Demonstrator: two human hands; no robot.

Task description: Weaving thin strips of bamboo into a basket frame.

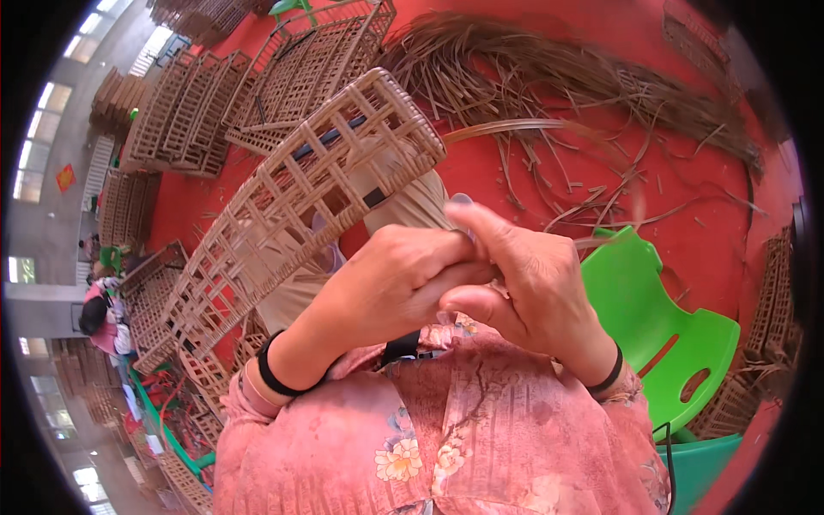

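Observation:
My left hand (412,266) and my right hand (536,279) meet in front of my chest. The left fingers are curled and press into the right hand. The right thumb and forefinger close around them from the other side. Whatever lies between the fingers, if anything, is hidden. Just beyond the hands a long woven rattan basket (292,206) rests slantwise across my legs, its open lattice side facing up. From its right end a loose pale strip (506,127) arcs to the right and blurs near the right hand.
A heap of brown strips (549,73) spreads over the red floor (695,240) at the far right. A bright green chair (652,318) stands at my right. Stacked woven baskets (184,112) fill the far left. Another person (107,318) is at the left edge.

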